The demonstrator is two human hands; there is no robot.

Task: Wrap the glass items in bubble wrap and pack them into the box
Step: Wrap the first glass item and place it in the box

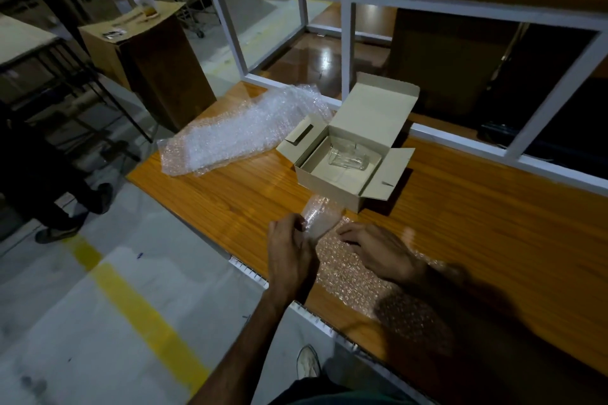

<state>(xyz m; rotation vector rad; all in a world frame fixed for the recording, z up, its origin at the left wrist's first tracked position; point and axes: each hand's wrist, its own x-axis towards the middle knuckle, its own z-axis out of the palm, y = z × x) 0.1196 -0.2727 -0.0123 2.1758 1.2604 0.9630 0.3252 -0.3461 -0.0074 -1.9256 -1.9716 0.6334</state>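
An open cardboard box (329, 179) stands on the wooden table (477, 223), flaps spread, with a bare clear glass (348, 159) lying inside. Just in front of it a second glass, rolled partly in bubble wrap (320, 215), lies at the far end of a bubble wrap sheet (355, 276) spread toward me. My left hand (291, 248) curls around the near end of that wrapped glass. My right hand (378, 248) lies flat with fingers spread, pressing the sheet down beside the roll.
A loose pile of spare bubble wrap (237, 131) lies at the table's far left. A white metal frame (347, 36) borders the table's back edge. A tall carton (154, 66) with a bottle (144, 3) on top stands on the floor left. A person's legs (59, 194) are at far left.
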